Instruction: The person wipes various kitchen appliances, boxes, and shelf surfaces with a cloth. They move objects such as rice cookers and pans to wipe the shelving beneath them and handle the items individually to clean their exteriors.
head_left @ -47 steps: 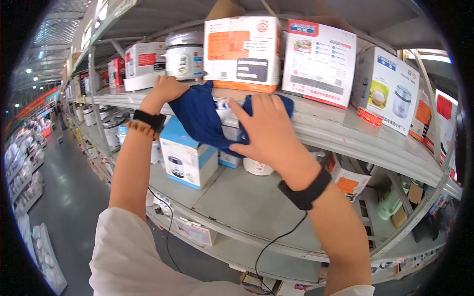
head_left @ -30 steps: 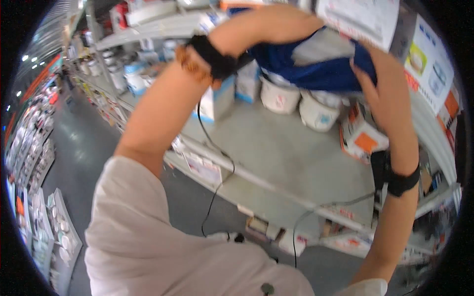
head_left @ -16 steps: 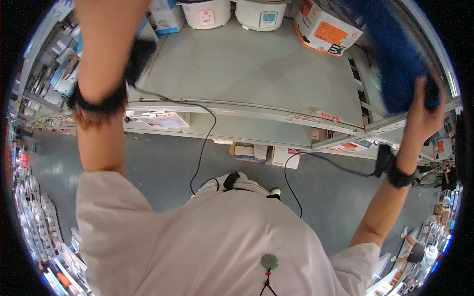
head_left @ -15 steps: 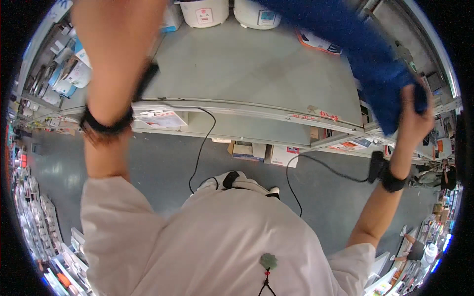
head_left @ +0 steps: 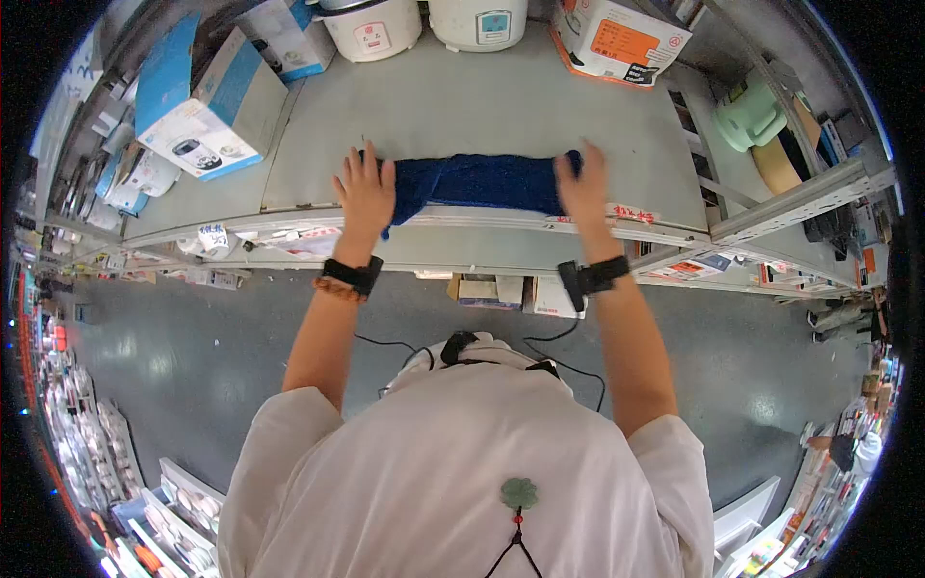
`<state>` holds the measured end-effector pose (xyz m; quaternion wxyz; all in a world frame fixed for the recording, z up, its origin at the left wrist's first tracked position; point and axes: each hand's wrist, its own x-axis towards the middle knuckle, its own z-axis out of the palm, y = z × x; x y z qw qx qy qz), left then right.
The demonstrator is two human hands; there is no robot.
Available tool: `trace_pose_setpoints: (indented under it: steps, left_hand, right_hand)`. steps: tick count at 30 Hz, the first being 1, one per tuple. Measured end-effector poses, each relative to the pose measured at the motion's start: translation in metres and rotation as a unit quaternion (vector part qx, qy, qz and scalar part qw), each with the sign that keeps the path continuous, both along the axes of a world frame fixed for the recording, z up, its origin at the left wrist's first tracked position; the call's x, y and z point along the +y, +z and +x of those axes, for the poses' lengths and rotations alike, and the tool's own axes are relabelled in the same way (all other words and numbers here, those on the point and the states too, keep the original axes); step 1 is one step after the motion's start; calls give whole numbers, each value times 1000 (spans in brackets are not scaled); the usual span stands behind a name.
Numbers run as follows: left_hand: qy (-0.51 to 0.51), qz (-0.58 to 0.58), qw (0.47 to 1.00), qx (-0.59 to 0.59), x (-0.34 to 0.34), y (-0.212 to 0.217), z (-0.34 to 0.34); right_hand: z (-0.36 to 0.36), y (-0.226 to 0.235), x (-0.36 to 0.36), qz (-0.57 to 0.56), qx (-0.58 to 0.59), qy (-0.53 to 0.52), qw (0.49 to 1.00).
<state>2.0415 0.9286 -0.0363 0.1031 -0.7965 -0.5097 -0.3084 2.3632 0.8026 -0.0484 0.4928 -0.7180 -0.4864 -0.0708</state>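
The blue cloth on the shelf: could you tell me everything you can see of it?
The dark blue cloth looks like soft, plain fabric. It is spread sideways as a wide strip along the front of the grey shelf, with a slanting crease toward its left end. Its lower left corner dips over the shelf's front edge. The left hand and right hand are at its two ends.

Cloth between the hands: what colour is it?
The cloth is dark blue, seen best in the head view.

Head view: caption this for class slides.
Left hand and right hand at opposite ends of a navy cloth on a grey shelf.
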Motion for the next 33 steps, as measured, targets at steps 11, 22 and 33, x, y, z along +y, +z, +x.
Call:
trace_pose_setpoints:
  steps: [11, 22, 33]
  left_hand:
    - [-276, -51, 955, 98, -52, -16, 71]
    - [-363, -49, 929, 51, -129, -9, 176]
    - [-83, -17, 995, 44, -15, -22, -7]
  right_hand:
    - [-61, -7, -35, -155, -236, 36, 958]
    - [110, -33, -141, -270, -185, -269, 906]
    - [-118, -9, 0, -237, -213, -40, 947]
